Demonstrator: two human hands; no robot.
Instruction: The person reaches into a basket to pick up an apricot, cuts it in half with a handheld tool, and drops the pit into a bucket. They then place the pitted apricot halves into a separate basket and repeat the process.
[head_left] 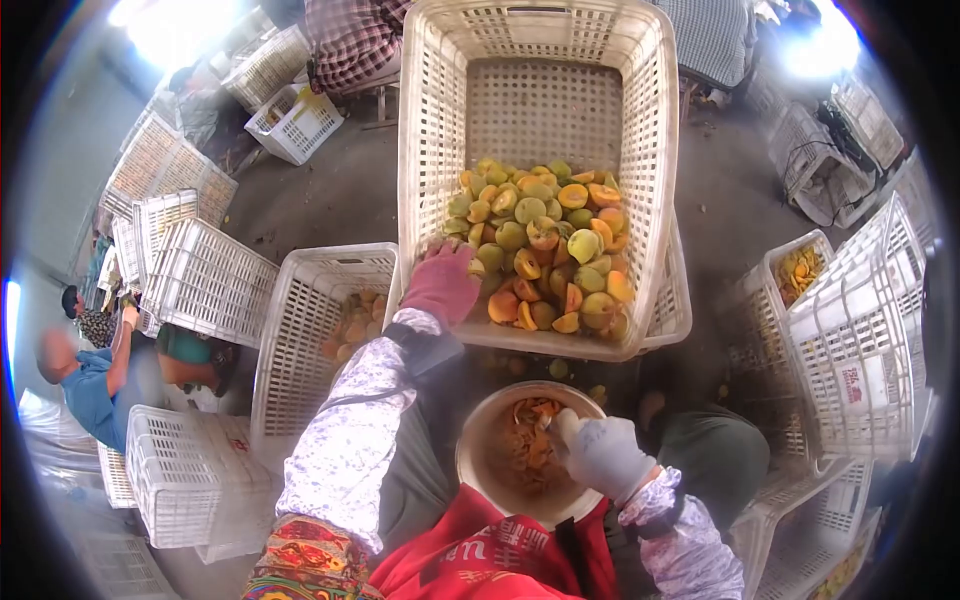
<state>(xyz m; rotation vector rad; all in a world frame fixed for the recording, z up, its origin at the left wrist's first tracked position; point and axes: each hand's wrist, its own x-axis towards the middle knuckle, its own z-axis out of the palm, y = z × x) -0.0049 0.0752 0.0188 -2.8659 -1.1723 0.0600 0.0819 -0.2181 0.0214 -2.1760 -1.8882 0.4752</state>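
My left hand [443, 282], in a pink glove, reaches over the near left side of a white plastic crate [640, 150]. Its fingers close around a yellow-green peach [477, 268] at the edge of the pile. Many cut peaches [540, 235], with green skin and orange flesh, lie in the crate's near half. Lower down, my right hand [605, 455] wears a grey glove and is held over a round pale bucket [475, 440]. Its fingers are curled and blurred, and what they hold cannot be made out. Orange-brown scraps [532, 445] lie inside the bucket.
Left of my arm stands another white crate [285, 330] with peaches in it. Stacked crates [850, 340] crowd the right, and more crates [205, 275] stand at left. A person in blue [95, 390] sits at far left. A checked sleeve [350, 40] shows behind my crate.
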